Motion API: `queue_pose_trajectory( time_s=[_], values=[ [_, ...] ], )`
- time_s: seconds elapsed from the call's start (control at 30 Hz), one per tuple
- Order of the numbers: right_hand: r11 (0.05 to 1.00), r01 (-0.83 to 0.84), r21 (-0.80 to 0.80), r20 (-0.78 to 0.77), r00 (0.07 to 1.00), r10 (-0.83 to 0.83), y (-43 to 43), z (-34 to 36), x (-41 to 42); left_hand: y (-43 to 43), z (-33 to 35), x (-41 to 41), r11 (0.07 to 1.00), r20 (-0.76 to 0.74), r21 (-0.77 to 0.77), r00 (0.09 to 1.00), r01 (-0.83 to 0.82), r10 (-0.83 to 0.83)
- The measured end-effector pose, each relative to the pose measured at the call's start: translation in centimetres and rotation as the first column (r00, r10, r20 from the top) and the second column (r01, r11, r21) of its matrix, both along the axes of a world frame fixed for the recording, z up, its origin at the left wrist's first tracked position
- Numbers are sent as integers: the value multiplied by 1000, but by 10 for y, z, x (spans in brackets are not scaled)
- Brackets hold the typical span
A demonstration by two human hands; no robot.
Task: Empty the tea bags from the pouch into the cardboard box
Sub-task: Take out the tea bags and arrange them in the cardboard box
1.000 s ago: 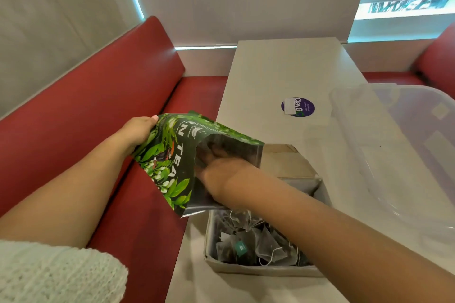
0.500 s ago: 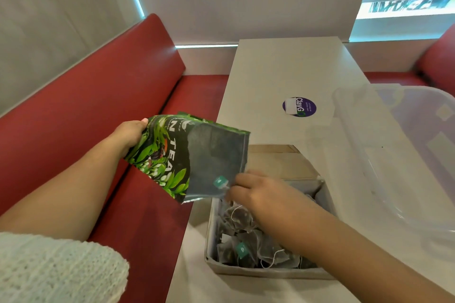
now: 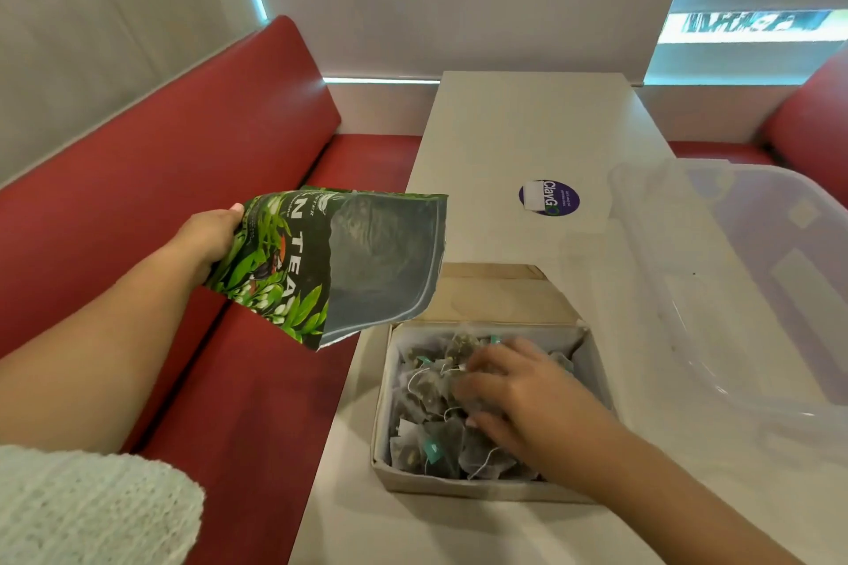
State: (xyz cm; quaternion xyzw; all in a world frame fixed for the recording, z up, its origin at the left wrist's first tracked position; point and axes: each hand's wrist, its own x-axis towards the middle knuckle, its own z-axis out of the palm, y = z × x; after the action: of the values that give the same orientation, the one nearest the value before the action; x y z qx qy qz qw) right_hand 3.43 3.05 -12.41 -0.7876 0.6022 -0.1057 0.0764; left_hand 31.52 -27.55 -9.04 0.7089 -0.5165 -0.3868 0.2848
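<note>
Over box (image 3: 482,489), blurred right hand (image 3: 518,385) spread on tea bags (image 3: 422,399), left hand (image 3: 209,236) grips pouch (image 3: 321,262)

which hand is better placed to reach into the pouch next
Right, probably. The left hand grips the pouch by its closed end, holding its mouth toward the box. The right hand lies spread on the tea bags in the box, apparently free, just below that mouth.

Fingers (image 3: 477,385) of the right hand (image 3: 527,395) blur over the tea bags (image 3: 426,431) in the cardboard box (image 3: 459,487), so any grip is unclear, the left hand (image 3: 206,239) has its fingers hidden behind the pouch (image 3: 339,262), and the right edge cuts off the clear plastic container (image 3: 757,289).
</note>
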Motion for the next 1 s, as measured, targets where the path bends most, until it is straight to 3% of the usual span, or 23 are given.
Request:
queue_pose_trajectory(
  time_s=[0.1,0.2,0.47,0.57,0.67,0.73,1.0],
  values=[
    [986,117,115,-80,991,-109,17,11,-17,5,0,0,1000,21,16,1000,3,-4],
    [954,81,287,-141,989,-41,17,3,-18,13,-4,-4,998,4,58,1000,19,-19],
    [965,55,257,-107,994,-29,-1,8,-17,30,-6,-9,987,-38,140,996,85,-80],
    [992,129,15,18,991,-129,-2,37,-21,32,-7,-6,983,-21,150,994,108,-106],
    [950,235,-208,271,947,-175,-14,52,-15,38,-11,-6,973,11,187,990,135,-139],
    [940,261,-222,404,902,-155,-25,59,-9,47,-9,-8,962,26,216,984,167,-176],
    [961,173,-217,675,738,20,-59,69,2,76,11,-24,899,100,295,925,324,-367]
  ],
)
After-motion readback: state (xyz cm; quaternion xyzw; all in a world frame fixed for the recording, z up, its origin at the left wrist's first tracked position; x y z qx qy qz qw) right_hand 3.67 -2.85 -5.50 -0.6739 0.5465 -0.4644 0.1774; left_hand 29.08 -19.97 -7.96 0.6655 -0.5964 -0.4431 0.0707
